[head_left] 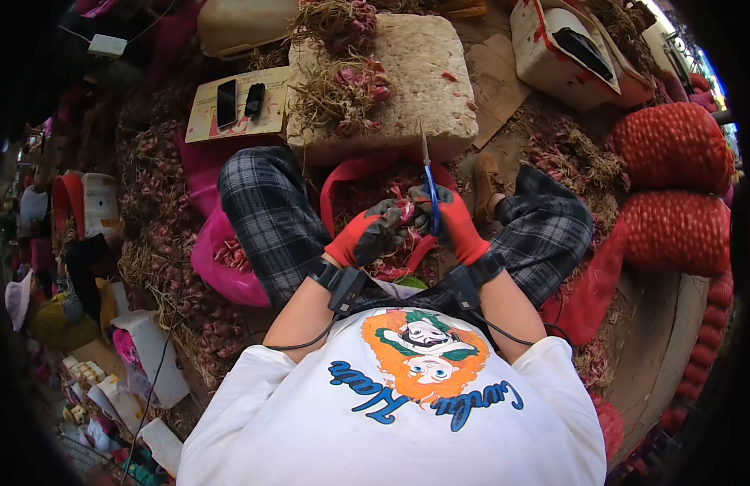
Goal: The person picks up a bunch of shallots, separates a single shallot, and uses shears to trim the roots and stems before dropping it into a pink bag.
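Observation:
My left hand (367,231), in a red and grey work glove, is closed around a small bunch of shallots (405,209) above my lap. Beside it my right hand (459,223), gloved alike, grips scissors (431,194) with blue handles; their blades point away from me, towards the foam block. The two hands are close together, and some fingers are hidden behind the bunch and the handles. Below them lie more shallots inside a red-rimmed container or bag (328,194), partly covered by my hands.
Dried shallot bunches (342,93) lie on a pale foam block (419,61) ahead. Left of it, a phone (227,103) rests on a board. Full red net sacks (670,150) are stacked at right. Loose shallots (152,219) cover the floor at left, near a pink bag (229,271).

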{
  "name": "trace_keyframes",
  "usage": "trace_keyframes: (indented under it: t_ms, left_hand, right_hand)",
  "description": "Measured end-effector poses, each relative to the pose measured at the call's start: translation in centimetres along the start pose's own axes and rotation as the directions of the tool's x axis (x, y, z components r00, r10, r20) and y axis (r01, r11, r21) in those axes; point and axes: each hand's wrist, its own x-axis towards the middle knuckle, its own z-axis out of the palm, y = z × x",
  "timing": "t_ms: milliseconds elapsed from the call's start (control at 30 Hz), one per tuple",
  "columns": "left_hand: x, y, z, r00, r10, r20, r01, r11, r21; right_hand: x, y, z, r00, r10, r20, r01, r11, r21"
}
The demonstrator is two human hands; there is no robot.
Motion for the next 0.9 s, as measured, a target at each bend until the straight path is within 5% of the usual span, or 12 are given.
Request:
trace_keyframes:
  t_ms: [67,167,267,367,567,667,867,900]
  left_hand:
    - [0.1,-0.6,1.1,0.966,0.074,-0.248,-0.075,0.997,0.007]
    - [0.3,0.0,2.1,0.973,0.103,-0.209,-0.094,0.994,0.051]
    - [0.2,-0.5,2.2,0.933,0.046,-0.358,-0.025,0.998,0.065]
    - [-0.2,0.0,2.4,0.988,0.062,-0.139,-0.083,0.985,-0.15]
    - [0.5,-1.4,0.3,0.95,-0.071,-0.303,0.007,0.978,-0.207]
    - [0.2,-0.4,0.8,0.953,-0.17,-0.252,0.115,0.969,-0.221]
    - [-0.1,-1.0,-0.4,0.978,-0.176,-0.108,0.104,0.871,-0.48]
    - [0.0,-0.9,-0.1,0.982,-0.166,-0.091,0.113,0.898,-0.424]
  right_hand:
    - [-0.5,-0.3,1.4,0.997,-0.06,-0.052,0.059,0.998,-0.016]
    - [-0.2,1.2,2.2,0.981,-0.181,-0.068,0.172,0.977,-0.125]
    - [-0.1,1.2,2.0,0.985,-0.175,-0.013,0.168,0.963,-0.211]
    - [-0.2,1.3,1.1,0.985,-0.16,0.069,0.163,0.986,-0.028]
    - [-0.2,0.9,1.9,0.964,-0.263,0.046,0.265,0.926,-0.271]
    - [0.0,0.8,1.3,0.979,-0.195,-0.059,0.161,0.917,-0.365]
    - [-0.5,-1.7,1.4,0.992,-0.115,0.041,0.113,0.992,0.054]
    - [-0.5,-1.7,1.4,0.987,-0.144,0.067,0.146,0.989,-0.028]
